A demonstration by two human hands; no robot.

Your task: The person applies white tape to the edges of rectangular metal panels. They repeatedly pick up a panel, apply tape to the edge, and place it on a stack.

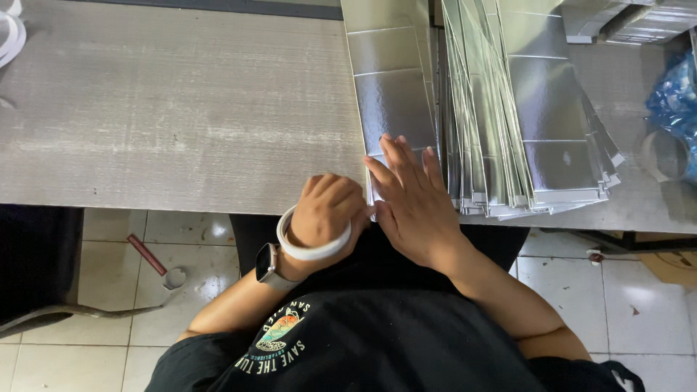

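Right hand (pixel 412 199): flat on the near end of the silver foil-faced sheet (pixel 392 94), palm down, fingers straight and slightly fanned. It looks like a hold-down, pinning the sheet's end against the table edge so it cannot slide.

Left hand (pixel 328 210): curled into a loose fist just beside the right hand, at the sheet's near left corner. The fingertips are tucked under, so I cannot tell whether they pinch the corner or a strip of tape.

Tape roll (pixel 312 243): a white ring worn around the left wrist like a bangle, probably parked there so both hands stay free and the tape stays within reach. A pale smartwatch (pixel 267 265) sits just behind it on the forearm.

Foil-faced sheet: long and narrow, creased into panels, lying lengthwise away from the person with its near end at the table's front edge, under the right palm.

Stack of sheets (pixel 530 109): many more of the same silver pieces, fanned and overlapping, just to the right of the single sheet and touching or nearly touching it. It seems kept close as the supply pile.

Table (pixel 181 116): grey wood-grain top, bare on the left half.

Far right: a blue plastic bag (pixel 671 101) and another pale tape ring (pixel 661 156) rest on the table, well apart from the hands.

Floor (pixel 181 254): pale tiles below the table edge, with a small scrap of tape core (pixel 173 278) lying on them.
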